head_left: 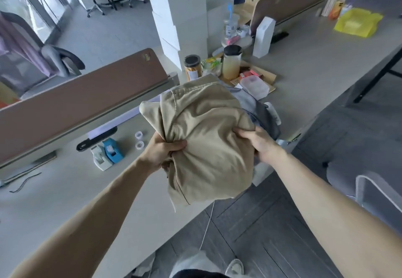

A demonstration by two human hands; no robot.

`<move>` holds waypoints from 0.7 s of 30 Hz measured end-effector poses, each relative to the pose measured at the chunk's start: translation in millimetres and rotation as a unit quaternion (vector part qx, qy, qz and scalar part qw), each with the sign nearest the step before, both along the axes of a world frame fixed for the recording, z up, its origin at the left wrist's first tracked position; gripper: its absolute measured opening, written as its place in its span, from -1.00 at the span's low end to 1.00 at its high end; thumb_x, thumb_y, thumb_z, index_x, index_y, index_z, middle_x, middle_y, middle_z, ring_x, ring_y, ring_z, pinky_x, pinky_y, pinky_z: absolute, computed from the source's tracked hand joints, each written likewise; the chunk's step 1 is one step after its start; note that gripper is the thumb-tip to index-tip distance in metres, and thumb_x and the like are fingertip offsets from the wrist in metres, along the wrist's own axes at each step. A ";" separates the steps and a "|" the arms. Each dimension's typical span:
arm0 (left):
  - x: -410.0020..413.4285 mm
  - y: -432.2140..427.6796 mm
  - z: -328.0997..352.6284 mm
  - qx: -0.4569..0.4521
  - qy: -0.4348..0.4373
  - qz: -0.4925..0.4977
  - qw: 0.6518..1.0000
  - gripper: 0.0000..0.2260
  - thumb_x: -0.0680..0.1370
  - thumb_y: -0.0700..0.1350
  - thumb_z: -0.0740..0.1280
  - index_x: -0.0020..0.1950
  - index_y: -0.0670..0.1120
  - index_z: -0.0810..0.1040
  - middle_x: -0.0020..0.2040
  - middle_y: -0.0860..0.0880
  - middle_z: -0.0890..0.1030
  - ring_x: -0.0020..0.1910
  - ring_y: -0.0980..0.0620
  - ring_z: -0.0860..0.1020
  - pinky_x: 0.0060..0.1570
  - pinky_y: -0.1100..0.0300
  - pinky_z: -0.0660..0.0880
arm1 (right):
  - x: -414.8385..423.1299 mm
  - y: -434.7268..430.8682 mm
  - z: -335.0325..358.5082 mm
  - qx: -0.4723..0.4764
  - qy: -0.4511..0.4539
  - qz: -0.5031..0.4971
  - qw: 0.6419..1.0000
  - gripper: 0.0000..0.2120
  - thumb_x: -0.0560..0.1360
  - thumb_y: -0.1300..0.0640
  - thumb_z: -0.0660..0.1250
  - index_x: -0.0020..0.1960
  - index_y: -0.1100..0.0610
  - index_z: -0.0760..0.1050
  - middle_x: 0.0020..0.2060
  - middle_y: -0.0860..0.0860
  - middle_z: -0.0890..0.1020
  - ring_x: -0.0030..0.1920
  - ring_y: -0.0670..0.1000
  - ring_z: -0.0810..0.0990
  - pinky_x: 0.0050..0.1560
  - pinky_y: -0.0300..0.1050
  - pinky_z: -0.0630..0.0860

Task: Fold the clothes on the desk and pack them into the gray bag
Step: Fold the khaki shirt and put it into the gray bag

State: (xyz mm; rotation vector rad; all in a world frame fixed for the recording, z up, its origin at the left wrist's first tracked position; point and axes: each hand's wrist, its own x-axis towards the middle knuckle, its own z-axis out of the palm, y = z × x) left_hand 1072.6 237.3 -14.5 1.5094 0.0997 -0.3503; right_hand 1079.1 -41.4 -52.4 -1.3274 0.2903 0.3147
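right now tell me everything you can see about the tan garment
The tan garment looks like woven cotton, with stitched seams and a hem. It is bunched and loosely folded, not flat, and held up over the desk edge. The left hand grips its left side and the right hand its right. Behind it lies the gray bag.

Desk: tape dispensers, jars, white boxes, gray bag.

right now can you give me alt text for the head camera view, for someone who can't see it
Two bare hands, left hand and right hand, grip a bunched khaki cotton garment above the edge of a pale grey desk, partly hiding a gray fabric bag behind it. A blue tape dispenser sits to the left; jars and white boxes stand farther back.
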 end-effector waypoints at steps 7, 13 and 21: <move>37.5 -44.2 -14.7 -0.009 0.003 0.026 1.000 -0.50 0.29 -0.25 0.54 0.21 -0.20 0.55 0.06 -0.15 0.67 0.05 -0.18 0.63 0.10 -0.18 0.57 | 42.1 -45.4 4.0 -0.096 -0.047 0.015 0.994 -0.77 0.42 0.20 0.51 0.03 -0.03 0.67 0.01 0.02 0.72 0.08 0.05 0.68 0.22 0.05 0.54; 73.3 -67.1 -46.6 -0.057 0.024 0.073 0.995 -0.54 0.40 -0.28 0.55 0.27 -0.20 0.54 0.12 -0.13 0.70 0.13 -0.10 0.66 0.01 0.08 0.62 | 114.4 -62.5 -13.0 -0.212 -0.067 0.059 0.973 -0.72 0.38 0.08 0.57 0.01 -0.06 0.55 0.02 -0.06 0.68 0.06 -0.03 0.64 0.23 0.02 0.53; 122.8 -105.7 -75.5 -0.097 0.082 0.164 0.978 -0.52 0.29 -0.29 0.60 0.18 -0.23 0.58 0.02 -0.10 0.73 0.05 -0.10 0.69 -0.13 0.15 0.63 | 205.5 -84.6 -36.3 -0.318 -0.063 0.154 0.933 -0.30 0.38 -0.07 0.54 0.42 0.09 0.38 0.21 -0.02 0.56 0.22 0.05 0.52 0.29 0.00 0.44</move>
